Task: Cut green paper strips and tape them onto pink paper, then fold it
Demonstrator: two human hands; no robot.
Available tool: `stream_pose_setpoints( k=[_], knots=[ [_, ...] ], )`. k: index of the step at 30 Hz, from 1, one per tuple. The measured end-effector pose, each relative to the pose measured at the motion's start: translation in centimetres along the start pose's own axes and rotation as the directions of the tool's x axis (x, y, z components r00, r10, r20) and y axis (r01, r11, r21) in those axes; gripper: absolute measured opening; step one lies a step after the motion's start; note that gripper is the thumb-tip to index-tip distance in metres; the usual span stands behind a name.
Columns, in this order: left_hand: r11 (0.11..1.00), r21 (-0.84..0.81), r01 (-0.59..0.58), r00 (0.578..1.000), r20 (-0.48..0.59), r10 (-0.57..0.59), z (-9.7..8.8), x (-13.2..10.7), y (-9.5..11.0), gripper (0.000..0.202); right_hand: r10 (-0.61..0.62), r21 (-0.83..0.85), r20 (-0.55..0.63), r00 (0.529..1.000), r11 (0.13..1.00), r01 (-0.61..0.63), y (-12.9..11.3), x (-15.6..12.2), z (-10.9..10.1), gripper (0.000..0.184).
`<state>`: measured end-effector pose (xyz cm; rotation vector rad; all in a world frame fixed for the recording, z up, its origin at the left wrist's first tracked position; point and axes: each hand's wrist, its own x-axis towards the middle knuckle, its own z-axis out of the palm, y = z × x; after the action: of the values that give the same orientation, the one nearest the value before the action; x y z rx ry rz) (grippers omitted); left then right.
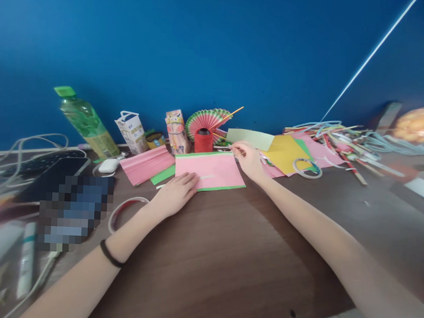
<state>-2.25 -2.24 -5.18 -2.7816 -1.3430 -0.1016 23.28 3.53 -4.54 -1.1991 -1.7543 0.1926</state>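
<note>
A pink paper sheet with green strips along its top and bottom edges (215, 166) lies on the desk in front of me. My left hand (175, 192) rests flat over its lower left corner, fingers stretched out. At the top right corner my right hand (247, 158) has thumb and fingers pinched together on a thin pale strip (224, 148), which runs left along the top edge. Left of the sheet are a folded pink paper (148, 164) and a green paper piece (163, 174) partly beneath it. A roll of tape (113, 216) lies beside my left wrist.
A pleated paper fan (203, 119) stands behind a red cylinder (203, 142). Cartons and a green bottle (85, 120) line the wall. Rightward lie yellow paper (284, 153), another tape roll (307, 168) and a heap of paper strips (346, 141). A phone (78, 214) lies left.
</note>
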Motion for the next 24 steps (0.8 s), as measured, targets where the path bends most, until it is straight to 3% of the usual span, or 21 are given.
stream_pose_setpoints(
  k=[3, 6, 8, 18, 21, 24],
  knots=[
    [0.998, 0.017, 0.054, 0.998, -0.019, -0.054, 0.0, 0.1, -0.1, 0.044, 0.015, 0.045, 0.175, 0.985, 0.999, -0.024, -0.9, -0.1, 0.1, 0.021],
    [0.997, 0.038, 0.062, 0.997, -0.042, -0.06, 0.0, 0.2, 0.0, 0.041, 0.008, 0.053, 0.402, 0.916, 0.998, -0.032, -1.5, -0.6, 0.8, 0.018],
    [0.997, 0.054, 0.053, 0.997, -0.062, -0.049, -0.1, 0.2, 0.1, 0.038, 0.016, 0.017, 0.458, 0.889, 0.999, -0.027, -1.7, -0.9, 1.3, 0.017],
    [0.981, 0.017, -0.193, 0.965, -0.179, 0.193, -0.4, -0.1, 0.1, 0.033, 0.021, 0.018, 0.437, 0.899, 0.999, -0.032, -1.2, -1.5, 1.8, 0.022],
    [0.979, -0.083, -0.184, 0.965, -0.206, 0.164, -0.7, 0.0, 0.1, 0.033, 0.017, 0.026, 0.434, 0.901, 0.999, -0.032, -0.9, -1.5, 1.9, 0.023],
    [0.942, -0.313, -0.119, 0.973, -0.225, 0.048, -1.6, 0.1, 0.1, 0.03, 0.019, 0.031, 0.431, 0.902, 0.999, -0.036, -0.8, -1.5, 2.0, 0.022]
  ],
)
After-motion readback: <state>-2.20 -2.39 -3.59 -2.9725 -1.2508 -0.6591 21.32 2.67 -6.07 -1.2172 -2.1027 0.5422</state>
